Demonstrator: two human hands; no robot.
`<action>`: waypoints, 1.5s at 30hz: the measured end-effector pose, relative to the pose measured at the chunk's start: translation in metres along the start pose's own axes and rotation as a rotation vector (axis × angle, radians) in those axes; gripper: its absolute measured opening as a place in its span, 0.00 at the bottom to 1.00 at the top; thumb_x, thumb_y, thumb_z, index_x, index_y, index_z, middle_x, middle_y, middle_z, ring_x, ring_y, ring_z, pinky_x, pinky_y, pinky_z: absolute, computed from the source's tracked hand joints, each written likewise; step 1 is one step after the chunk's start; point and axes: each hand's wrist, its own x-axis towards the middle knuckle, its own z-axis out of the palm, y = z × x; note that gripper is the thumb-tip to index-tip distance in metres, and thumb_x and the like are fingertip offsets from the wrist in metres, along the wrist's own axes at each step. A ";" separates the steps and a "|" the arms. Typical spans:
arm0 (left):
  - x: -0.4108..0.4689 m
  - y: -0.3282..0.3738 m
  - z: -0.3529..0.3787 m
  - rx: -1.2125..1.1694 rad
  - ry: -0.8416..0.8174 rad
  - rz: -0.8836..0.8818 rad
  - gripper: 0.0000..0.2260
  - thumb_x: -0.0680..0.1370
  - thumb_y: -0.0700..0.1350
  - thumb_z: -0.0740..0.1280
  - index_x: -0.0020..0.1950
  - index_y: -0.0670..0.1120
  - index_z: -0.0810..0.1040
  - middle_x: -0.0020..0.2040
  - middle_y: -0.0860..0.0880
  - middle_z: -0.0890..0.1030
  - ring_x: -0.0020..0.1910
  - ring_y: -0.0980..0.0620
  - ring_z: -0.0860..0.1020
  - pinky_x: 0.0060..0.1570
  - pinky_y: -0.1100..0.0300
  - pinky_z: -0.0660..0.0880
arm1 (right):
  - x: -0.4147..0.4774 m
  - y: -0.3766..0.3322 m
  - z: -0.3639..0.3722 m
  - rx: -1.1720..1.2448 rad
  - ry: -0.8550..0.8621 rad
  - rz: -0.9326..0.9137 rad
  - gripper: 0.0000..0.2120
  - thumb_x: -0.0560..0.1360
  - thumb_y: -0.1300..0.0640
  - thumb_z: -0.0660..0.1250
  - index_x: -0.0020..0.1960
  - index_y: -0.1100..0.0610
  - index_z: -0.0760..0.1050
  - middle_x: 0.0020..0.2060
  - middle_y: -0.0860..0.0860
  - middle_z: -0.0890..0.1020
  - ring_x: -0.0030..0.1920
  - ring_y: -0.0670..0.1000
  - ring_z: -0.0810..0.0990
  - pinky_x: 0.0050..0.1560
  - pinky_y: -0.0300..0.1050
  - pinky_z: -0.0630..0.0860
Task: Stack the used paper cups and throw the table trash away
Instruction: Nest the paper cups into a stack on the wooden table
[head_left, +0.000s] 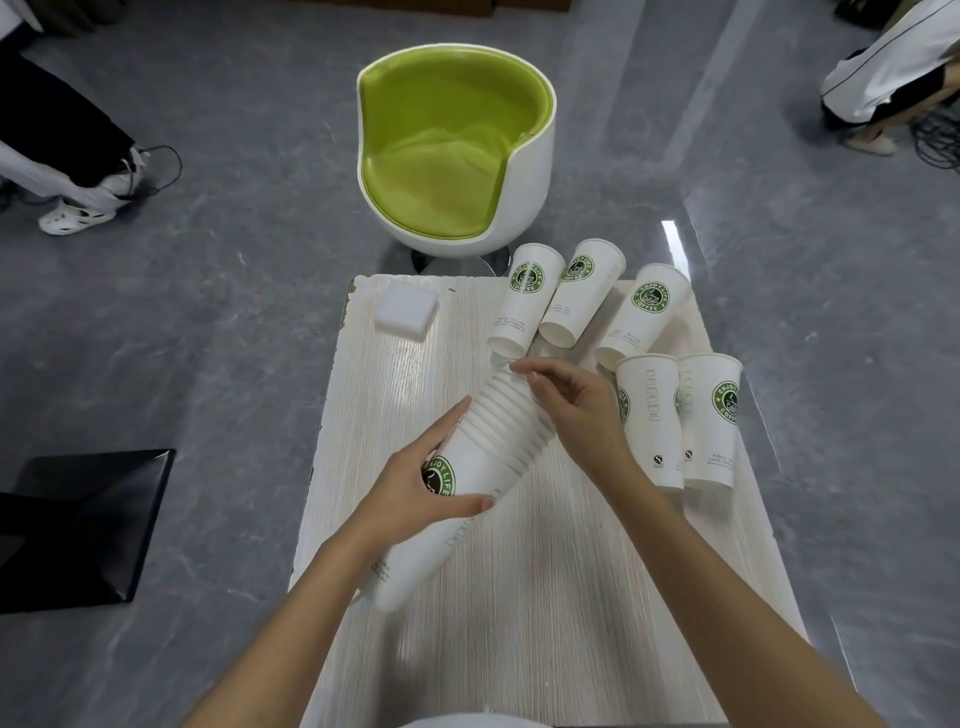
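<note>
Left grip clasps the tilted, ribbed cup stack — right grip pinches its top.

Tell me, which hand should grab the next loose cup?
Right. The left hand grips the slanted stack of nested white paper cups, so it is busy. The right hand is at the stack's open end, nearest the five loose white paper cups with green logos.

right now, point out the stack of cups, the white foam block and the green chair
stack of cups (501, 423): head view, on the ribbed rims near its open end
white foam block (407, 310): head view, middle of its top face
green chair (441, 182): head view, on the seat cushion
</note>
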 end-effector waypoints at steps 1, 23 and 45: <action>0.001 -0.001 0.001 -0.001 -0.003 -0.003 0.45 0.67 0.45 0.81 0.76 0.63 0.60 0.68 0.69 0.71 0.65 0.69 0.71 0.59 0.74 0.70 | 0.000 0.001 -0.001 -0.004 -0.009 0.005 0.09 0.77 0.65 0.63 0.49 0.56 0.81 0.45 0.45 0.83 0.44 0.35 0.78 0.43 0.27 0.71; 0.027 0.008 0.032 -0.008 -0.023 -0.026 0.45 0.68 0.45 0.79 0.76 0.64 0.58 0.69 0.69 0.67 0.62 0.76 0.68 0.54 0.79 0.69 | 0.051 0.055 -0.114 -0.462 0.127 0.099 0.07 0.77 0.62 0.63 0.47 0.54 0.80 0.40 0.49 0.83 0.45 0.50 0.81 0.55 0.48 0.76; 0.050 0.008 0.035 0.010 -0.002 -0.083 0.45 0.67 0.46 0.80 0.75 0.66 0.58 0.70 0.69 0.67 0.64 0.74 0.68 0.58 0.76 0.69 | 0.104 0.080 -0.137 -0.665 0.064 0.259 0.09 0.76 0.62 0.64 0.53 0.56 0.80 0.53 0.52 0.82 0.54 0.52 0.78 0.56 0.43 0.71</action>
